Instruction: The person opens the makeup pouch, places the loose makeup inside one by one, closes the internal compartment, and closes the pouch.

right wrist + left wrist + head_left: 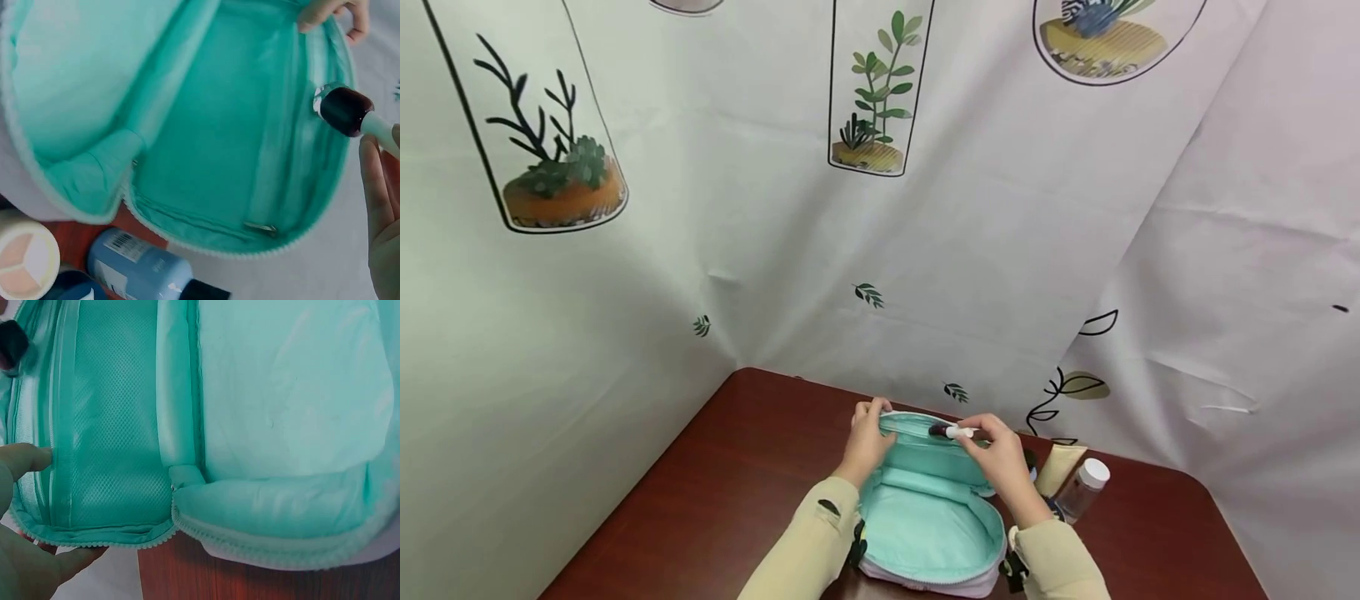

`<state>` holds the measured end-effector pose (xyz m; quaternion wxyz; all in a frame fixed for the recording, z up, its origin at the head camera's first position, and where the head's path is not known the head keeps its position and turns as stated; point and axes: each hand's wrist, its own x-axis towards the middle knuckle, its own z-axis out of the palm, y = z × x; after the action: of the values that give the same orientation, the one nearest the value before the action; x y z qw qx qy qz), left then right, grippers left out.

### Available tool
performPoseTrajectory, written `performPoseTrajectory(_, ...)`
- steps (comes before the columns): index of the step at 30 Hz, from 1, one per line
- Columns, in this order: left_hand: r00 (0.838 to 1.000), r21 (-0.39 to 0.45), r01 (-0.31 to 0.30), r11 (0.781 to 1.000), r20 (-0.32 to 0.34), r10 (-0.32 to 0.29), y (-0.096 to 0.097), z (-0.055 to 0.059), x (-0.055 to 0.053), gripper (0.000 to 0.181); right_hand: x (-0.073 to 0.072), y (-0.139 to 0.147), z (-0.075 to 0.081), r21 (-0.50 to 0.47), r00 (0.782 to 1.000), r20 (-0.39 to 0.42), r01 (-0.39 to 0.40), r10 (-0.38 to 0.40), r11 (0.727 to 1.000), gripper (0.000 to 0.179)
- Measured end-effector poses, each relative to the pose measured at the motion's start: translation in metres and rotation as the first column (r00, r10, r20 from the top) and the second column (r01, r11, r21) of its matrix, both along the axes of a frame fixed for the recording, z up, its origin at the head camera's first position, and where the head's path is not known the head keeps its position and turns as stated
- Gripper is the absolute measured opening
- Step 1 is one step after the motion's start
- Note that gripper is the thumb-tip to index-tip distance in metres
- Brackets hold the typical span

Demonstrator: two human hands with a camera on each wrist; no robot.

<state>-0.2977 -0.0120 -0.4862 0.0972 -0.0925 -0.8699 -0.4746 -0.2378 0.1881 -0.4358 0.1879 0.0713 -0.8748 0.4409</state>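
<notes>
An unzipped pouch (925,525) with mint-green lining lies on the table, its lid raised at the back. My left hand (867,443) grips the lid's left edge, thumb on the mesh-pocketed inner side (115,412) and fingers behind. Between thumb and fingers, my right hand (1002,457) pinches the white cap of a small dark nail polish bottle (344,111). The bottle points left, in front of the lid's upper part near the inner pocket's zipper strip. The zipper's metal pull (259,227) shows at the right end of that strip.
Right of the pouch stand a beige squeeze tube (1060,468) and a clear bottle (1081,490) with a white lid. A blue bottle (140,262) with a black cap and a round three-section jar (28,259) sit close to the pouch's side. Patterned cloth (925,333) hangs behind the table.
</notes>
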Motion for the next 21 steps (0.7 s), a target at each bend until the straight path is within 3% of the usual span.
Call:
performPoseTrajectory(10,0.997,-0.037,0.051,0.998,0.051,-0.049,-0.003,0.000,0.002,0.036,-0.005,-0.017,-0.027,0.060,0.998,0.053,0.020,-0.024,0.998,0.016)
performPoseTrajectory(14,0.996,0.071,0.074,0.995,0.053,-0.077,-0.014,0.003,0.001,0.027,-0.011,-0.032,-0.031,0.111,0.994,0.093,0.041,-0.052,0.993,0.015)
performPoseTrajectory(17,0.994,0.164,0.073,0.984,0.067,-0.085,-0.024,0.004,0.000,0.030,-0.014,-0.047,-0.033,0.149,0.987,0.142,0.053,-0.074,0.987,0.015)
performPoseTrajectory(21,0.987,0.199,0.110,0.974,0.096,-0.131,-0.030,0.002,0.000,0.033,-0.016,-0.068,-0.036,0.182,0.977,0.176,0.084,-0.117,0.980,0.017)
